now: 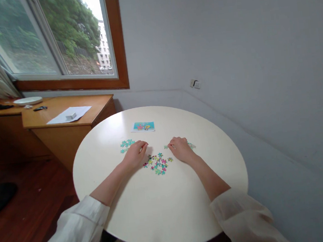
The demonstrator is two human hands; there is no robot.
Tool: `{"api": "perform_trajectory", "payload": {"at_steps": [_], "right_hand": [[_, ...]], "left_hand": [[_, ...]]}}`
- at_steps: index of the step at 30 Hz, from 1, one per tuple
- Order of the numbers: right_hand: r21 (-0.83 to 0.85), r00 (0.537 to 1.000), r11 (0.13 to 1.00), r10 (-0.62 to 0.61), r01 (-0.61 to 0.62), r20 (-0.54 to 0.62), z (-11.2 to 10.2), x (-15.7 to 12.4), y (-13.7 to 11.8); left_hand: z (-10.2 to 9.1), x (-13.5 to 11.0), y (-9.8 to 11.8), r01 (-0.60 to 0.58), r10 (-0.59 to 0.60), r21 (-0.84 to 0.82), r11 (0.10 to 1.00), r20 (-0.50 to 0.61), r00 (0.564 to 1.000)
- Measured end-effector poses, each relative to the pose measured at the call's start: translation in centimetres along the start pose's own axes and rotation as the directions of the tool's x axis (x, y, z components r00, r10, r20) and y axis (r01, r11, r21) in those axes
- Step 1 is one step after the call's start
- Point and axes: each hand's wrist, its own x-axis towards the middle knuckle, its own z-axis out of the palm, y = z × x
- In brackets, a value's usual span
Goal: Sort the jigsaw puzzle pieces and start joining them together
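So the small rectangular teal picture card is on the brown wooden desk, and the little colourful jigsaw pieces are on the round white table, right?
Not quite: the small rectangular teal picture card isn't on the brown wooden desk. The head view shows it on the round white table, where the little colourful jigsaw pieces are too.

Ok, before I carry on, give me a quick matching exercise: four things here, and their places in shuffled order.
Things
1. Picture card
2. Teal puzzle pieces
3. Multicoloured puzzle pieces
4. White sheet

Places
A. On the wooden desk
B. Between the left hand and right hand, toward the wearer
C. On the round table, beyond both hands
D. At the outer side of the left hand

Pairs: 1-C, 2-D, 3-B, 4-A
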Motion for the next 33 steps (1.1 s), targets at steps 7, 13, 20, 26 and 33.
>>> {"api": "perform_trajectory", "payload": {"at_steps": [7,13,20,26,33], "right_hand": [[0.046,0.993,0.994,-0.102,0.099,0.062,0.8,-0.3,-1.5],[0.129,0.995,0.986,-0.103,0.102,0.006,0.1,-0.1,-1.8],[-0.027,0.986,0.999,-0.025,0.03,0.163,-0.8,-0.7,-1.3],[0.093,0.967,0.987,-0.145,0.128,0.21,0.4,-0.9,-2.7],[-0.002,0.998,1.0,0.009,-0.009,0.065,-0.1,0.0,-1.7]], "left_hand": [[-0.3,-0.1,0.9,-0.04,0.04,-0.013,0.999,0.072,0.997],[-0.4,-0.2,1.6,-0.091,0.097,-0.052,0.995,0.129,0.987],[-0.2,0.1,1.0,-0.073,0.077,-0.038,0.997,0.122,0.99],[-0.3,0.0,1.3,-0.123,0.133,-0.063,0.99,0.217,0.967],[-0.2,0.1,2.2,-0.201,0.158,0.037,0.979,0.493,0.856]]}}
